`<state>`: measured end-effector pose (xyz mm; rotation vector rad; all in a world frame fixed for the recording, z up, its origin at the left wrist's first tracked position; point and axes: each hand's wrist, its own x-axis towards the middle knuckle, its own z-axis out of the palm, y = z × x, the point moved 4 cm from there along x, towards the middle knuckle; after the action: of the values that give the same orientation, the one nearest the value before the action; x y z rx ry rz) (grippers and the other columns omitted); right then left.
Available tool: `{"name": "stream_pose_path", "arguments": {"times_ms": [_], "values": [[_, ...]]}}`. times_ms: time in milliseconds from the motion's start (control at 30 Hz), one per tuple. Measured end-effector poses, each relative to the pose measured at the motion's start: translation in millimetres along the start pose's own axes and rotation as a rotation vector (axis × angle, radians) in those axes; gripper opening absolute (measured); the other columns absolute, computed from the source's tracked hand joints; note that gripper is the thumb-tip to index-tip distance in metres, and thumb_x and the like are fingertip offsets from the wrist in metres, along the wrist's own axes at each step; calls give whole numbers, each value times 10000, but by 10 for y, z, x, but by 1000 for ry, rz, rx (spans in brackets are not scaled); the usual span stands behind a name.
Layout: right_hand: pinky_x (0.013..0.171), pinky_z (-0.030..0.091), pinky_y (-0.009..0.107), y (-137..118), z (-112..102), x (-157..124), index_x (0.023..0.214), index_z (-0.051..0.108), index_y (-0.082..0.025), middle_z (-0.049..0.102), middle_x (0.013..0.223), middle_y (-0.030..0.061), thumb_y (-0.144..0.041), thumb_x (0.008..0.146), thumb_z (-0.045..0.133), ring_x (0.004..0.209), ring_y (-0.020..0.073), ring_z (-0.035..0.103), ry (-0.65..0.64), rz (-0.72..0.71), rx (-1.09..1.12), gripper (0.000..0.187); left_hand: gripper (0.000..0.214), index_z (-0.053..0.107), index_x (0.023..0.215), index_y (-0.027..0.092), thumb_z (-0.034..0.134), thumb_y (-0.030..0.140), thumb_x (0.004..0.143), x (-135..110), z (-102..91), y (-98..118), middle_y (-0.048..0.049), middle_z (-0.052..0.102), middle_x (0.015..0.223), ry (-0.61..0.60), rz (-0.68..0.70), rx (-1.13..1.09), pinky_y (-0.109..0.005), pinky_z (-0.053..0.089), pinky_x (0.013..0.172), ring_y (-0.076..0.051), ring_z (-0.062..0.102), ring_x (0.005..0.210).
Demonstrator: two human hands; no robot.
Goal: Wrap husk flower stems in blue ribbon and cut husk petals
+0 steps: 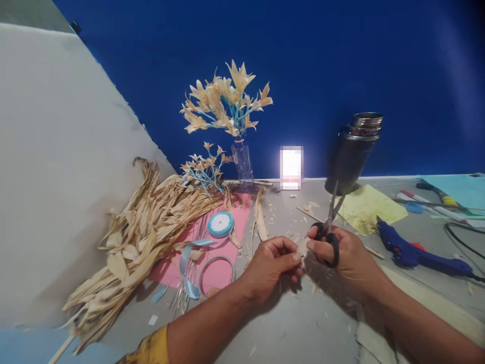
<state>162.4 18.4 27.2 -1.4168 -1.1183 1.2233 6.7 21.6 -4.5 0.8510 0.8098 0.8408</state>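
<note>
Scissors (330,222) with black handles are in my right hand (350,255), the fingers through the loops and the slightly parted blades pointing up and away. My left hand (271,260) pinches a small pale piece of husk (302,248) between thumb and fingers. The right thumb and fingertips come close to that piece; whether they touch it I cannot tell. Under both hands the grey tabletop (291,323) is strewn with small husk scraps. A longer strip of husk (260,215) lies just beyond my left hand.
Dried corn husks (140,232) heap at left beside pink paper (242,207), a blue ribbon spool (220,224) and a tape ring (217,260). Husk flowers (227,96) stand in a clear bottle (242,162). A dark flask (352,156), yellow paper (373,207) and blue glue gun (420,247) are at right.
</note>
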Motion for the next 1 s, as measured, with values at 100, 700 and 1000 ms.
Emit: {"name": "stream_pose_path", "arguments": {"times_ms": [100, 700, 1000], "values": [[518, 399, 246, -14, -7, -9, 847, 607, -188, 545, 599, -48, -435, 625, 736, 533, 117, 459, 42, -23, -24, 356, 329, 602, 782, 151, 844, 333, 652, -2, -14, 25, -7, 614, 599, 4, 1, -45, -217, 444, 506, -103, 556, 521], [500, 368, 224, 68, 173, -96, 838, 621, -154, 679, 732, 67, -712, 821, 551, 580, 134, 512, -731, -24, -209, 562, 160, 556, 697, 151, 711, 156, 658, 11, -200, 382, -51, 689, 717, 1, 98, -363, -243, 490, 555, -177, 684, 638], [452, 288, 216, 94, 205, -142, 650, 582, -162, 595, 579, 27, -715, 783, 592, 478, 95, 420, -778, 19, -310, 568, 129, 550, 693, 151, 673, 136, 660, 23, -234, 403, -67, 695, 682, 36, 95, -389, -239, 494, 544, -181, 686, 620]]}}
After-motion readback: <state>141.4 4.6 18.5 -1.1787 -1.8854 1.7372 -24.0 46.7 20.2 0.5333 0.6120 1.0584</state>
